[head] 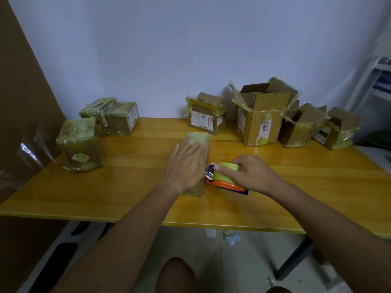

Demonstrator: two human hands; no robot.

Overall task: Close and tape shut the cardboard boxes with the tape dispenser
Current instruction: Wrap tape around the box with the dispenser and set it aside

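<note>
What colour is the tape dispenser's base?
Orange, on the tape dispenser under the right hand; head view.

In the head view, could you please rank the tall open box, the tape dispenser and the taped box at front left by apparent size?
1. Tall open box.
2. Taped box at front left, somewhat smaller.
3. Tape dispenser, smallest, though nearest the camera and partly covered by the right hand.

left hand (185, 164) flat on small box (197, 142), right hand (250, 173) around tape dispenser (225, 177) beside it
</note>
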